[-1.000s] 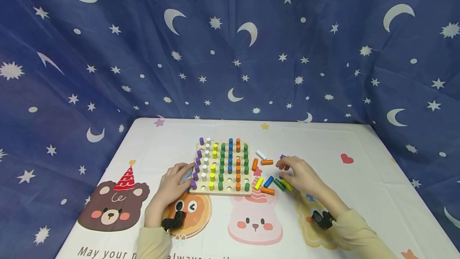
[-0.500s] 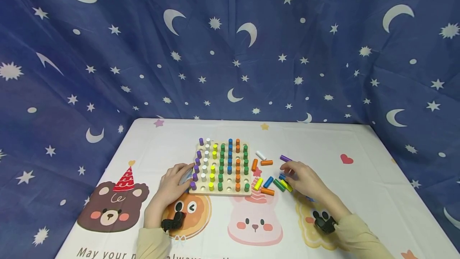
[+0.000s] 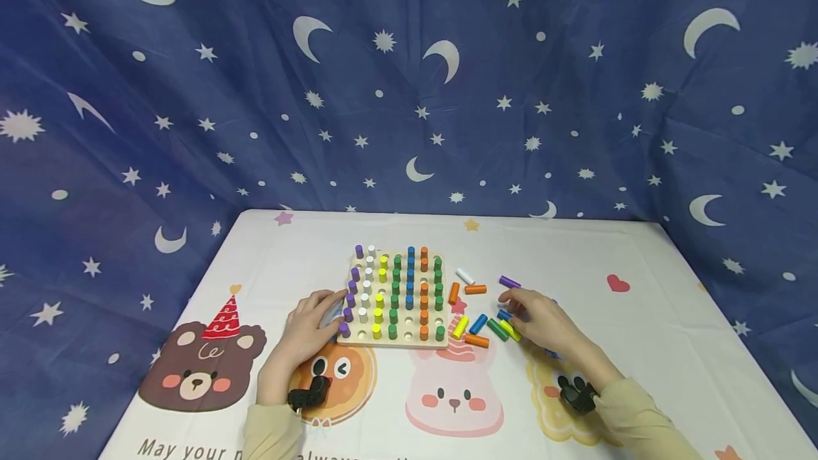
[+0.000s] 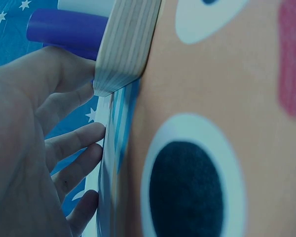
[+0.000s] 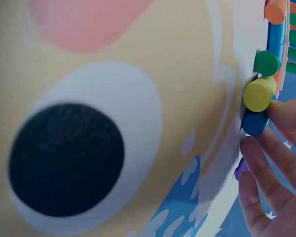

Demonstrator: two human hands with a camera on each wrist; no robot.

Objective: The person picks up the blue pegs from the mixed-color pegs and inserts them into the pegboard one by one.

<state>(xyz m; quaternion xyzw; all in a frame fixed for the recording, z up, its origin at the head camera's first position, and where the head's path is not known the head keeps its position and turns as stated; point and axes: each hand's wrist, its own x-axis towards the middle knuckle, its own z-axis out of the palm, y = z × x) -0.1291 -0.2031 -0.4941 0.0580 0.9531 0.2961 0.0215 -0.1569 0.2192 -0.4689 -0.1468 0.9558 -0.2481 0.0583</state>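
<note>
A wooden pegboard [image 3: 409,341] with rows of coloured pegs lies on the table. My left hand [image 3: 309,329] rests at its left edge; in the left wrist view the thumb touches the board's side beside a purple peg [image 4: 66,32], the other fingers loosely extended. My right hand [image 3: 546,319] is over the loose pegs right of the board. Its thumb and index finger pinch a blue peg [image 5: 255,122] lying on the table. A yellow peg [image 5: 259,94] and a green peg [image 5: 267,63] lie beside it. The far side of the blue peg is hidden.
Loose orange pegs [image 3: 476,341], another blue peg [image 3: 478,324], a yellow peg [image 3: 460,326], a white peg [image 3: 464,276] and a purple peg [image 3: 509,281] lie between board and right hand. A starry blue curtain [image 3: 409,91] hangs behind the table.
My right hand has shifted slightly right and toward me, uncovering the purple peg at the back and coming to the blue peg. My left hand stays at the board.
</note>
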